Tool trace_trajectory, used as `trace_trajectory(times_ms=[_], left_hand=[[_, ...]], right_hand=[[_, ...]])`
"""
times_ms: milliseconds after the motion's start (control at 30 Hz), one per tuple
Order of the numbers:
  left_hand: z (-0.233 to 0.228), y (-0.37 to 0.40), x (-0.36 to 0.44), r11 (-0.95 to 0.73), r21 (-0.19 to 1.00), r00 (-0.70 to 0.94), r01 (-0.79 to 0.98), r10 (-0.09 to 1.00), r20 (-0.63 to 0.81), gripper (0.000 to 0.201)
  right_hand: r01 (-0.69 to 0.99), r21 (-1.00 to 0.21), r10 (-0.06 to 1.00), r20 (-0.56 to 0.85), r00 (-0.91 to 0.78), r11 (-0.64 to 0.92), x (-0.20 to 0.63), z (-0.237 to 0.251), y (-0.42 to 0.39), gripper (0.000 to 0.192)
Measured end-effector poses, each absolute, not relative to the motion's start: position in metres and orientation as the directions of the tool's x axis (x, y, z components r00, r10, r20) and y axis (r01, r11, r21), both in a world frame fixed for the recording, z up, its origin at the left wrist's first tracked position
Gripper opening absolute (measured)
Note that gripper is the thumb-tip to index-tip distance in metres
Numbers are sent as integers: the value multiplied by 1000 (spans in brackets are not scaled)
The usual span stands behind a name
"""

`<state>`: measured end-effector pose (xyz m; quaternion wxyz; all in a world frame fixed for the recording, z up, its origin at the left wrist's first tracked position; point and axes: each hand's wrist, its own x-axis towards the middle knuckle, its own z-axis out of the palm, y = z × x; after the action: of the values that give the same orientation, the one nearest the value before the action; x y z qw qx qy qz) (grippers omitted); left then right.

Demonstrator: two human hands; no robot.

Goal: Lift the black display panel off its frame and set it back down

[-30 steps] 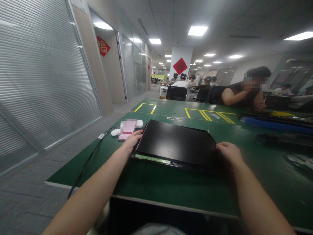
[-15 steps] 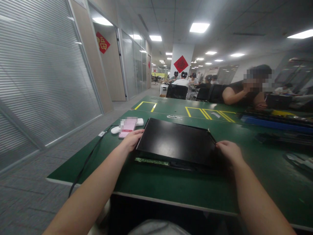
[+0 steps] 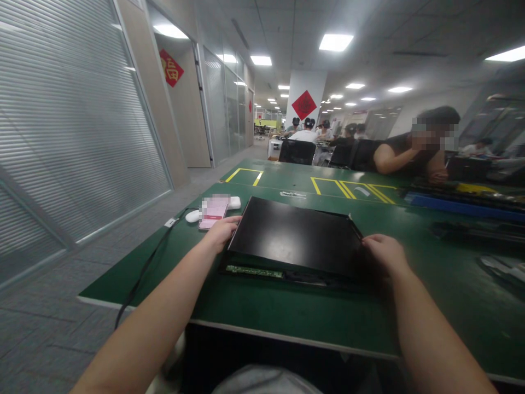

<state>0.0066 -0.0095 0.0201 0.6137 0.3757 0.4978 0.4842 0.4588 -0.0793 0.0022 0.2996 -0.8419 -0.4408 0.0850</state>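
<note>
I see the black panel (image 3: 297, 236) at mid-table, near edge raised, left hand (image 3: 221, 232) and right hand (image 3: 383, 253) each gripping a side edge, fingers curled under. A green circuit strip (image 3: 254, 271) shows beneath it. The green table (image 3: 287, 312) carries yellow tape outlines; a phone (image 3: 212, 213) lies just left. A glass-walled office corridor lies beyond. The right fingertips are hidden; objects at far right are blurred.

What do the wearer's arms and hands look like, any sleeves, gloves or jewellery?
Both forearms are bare up to the frame edge: no sleeves show. The left hand and right hand wear no gloves, and no watch, ring or wristband can be seen.
</note>
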Motion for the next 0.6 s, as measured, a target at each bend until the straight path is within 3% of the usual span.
trace_trajectory(times_ms=[100,233,400,600], left_hand=[[24,-10,8,269,923,76,-274,963,-258,39],[26,-10,9,251,926,-23,-281,963,-268,18],[19,-9,6,204,958,-20,-202,977,-212,34],[23,-17,7,113,954,81,-277,992,-93,43]], right_hand=[[694,-577,792,125,597,-432,461,1,-78,23],[686,-590,790,126,600,-426,462,-1,-78,23],[692,-583,788,136,600,-426,461,0,-78,22],[692,-571,791,116,601,-442,460,1,-79,24]])
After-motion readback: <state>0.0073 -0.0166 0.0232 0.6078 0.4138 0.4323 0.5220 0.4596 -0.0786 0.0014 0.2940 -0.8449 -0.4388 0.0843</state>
